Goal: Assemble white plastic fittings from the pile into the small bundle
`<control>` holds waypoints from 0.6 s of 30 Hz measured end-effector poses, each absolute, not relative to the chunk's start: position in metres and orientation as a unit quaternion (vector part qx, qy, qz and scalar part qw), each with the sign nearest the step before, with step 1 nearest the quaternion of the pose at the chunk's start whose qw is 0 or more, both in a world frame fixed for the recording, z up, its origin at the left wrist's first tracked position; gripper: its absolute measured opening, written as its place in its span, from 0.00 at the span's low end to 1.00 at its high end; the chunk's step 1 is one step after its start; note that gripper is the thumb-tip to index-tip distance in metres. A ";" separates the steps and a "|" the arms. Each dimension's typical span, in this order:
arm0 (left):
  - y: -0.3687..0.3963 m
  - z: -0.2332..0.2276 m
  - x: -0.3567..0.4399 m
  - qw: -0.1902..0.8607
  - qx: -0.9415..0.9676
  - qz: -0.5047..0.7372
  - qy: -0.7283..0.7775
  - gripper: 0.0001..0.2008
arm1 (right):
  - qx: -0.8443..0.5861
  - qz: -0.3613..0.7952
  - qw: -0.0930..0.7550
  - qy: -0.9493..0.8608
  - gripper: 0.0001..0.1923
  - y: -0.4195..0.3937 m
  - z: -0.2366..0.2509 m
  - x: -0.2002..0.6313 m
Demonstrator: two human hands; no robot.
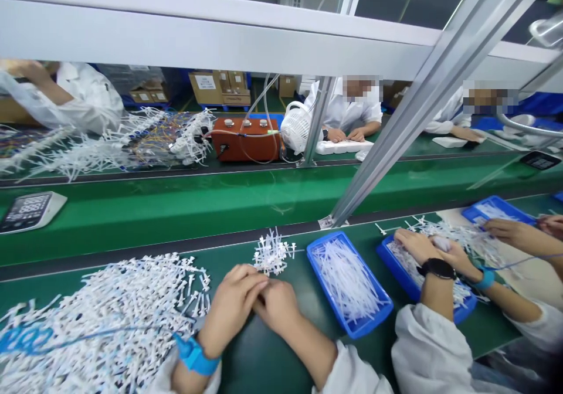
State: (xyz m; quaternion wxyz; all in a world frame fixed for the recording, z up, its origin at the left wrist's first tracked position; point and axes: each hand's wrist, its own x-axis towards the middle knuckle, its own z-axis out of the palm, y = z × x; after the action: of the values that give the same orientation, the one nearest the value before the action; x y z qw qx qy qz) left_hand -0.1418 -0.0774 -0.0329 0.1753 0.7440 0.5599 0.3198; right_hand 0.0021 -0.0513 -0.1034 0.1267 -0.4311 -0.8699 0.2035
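My left hand (231, 306) and my right hand (278, 306) meet fingertip to fingertip over the green table, fingers curled around something small that I cannot see. A blue strap (196, 356) circles my left wrist. Just beyond my fingers lies a small cluster of white plastic connectors (271, 254). A big heap of the same white parts (109, 312) spreads to my left. A blue tray of thin white tubes (349, 279) sits right of my right hand.
A co-worker's hands (428, 253) work over another blue tray (466, 309) at my right. The green conveyor belt (176, 206) runs across, with a scale (29, 209) at left. An angled metal post (396, 130), an orange box (244, 139) and people stand beyond.
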 end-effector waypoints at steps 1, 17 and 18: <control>-0.084 -0.044 -0.153 0.177 0.734 0.315 0.575 0.10 | -0.436 0.209 0.121 -0.867 0.10 -0.052 -0.103 0.000; -0.107 -0.091 -0.169 0.153 0.688 0.264 0.658 0.13 | -0.454 0.271 0.137 -0.837 0.08 -0.049 -0.095 0.001; -0.106 -0.091 -0.169 0.148 0.689 0.253 0.663 0.13 | -0.454 0.274 0.138 -0.837 0.08 -0.049 -0.095 0.001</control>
State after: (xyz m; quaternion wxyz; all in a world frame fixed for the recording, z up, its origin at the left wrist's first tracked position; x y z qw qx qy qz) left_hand -0.1692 -0.1062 -0.0908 0.1475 0.6888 0.6631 0.2533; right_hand 0.0009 -0.0488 -0.0953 0.1377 -0.4539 -0.8366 0.2741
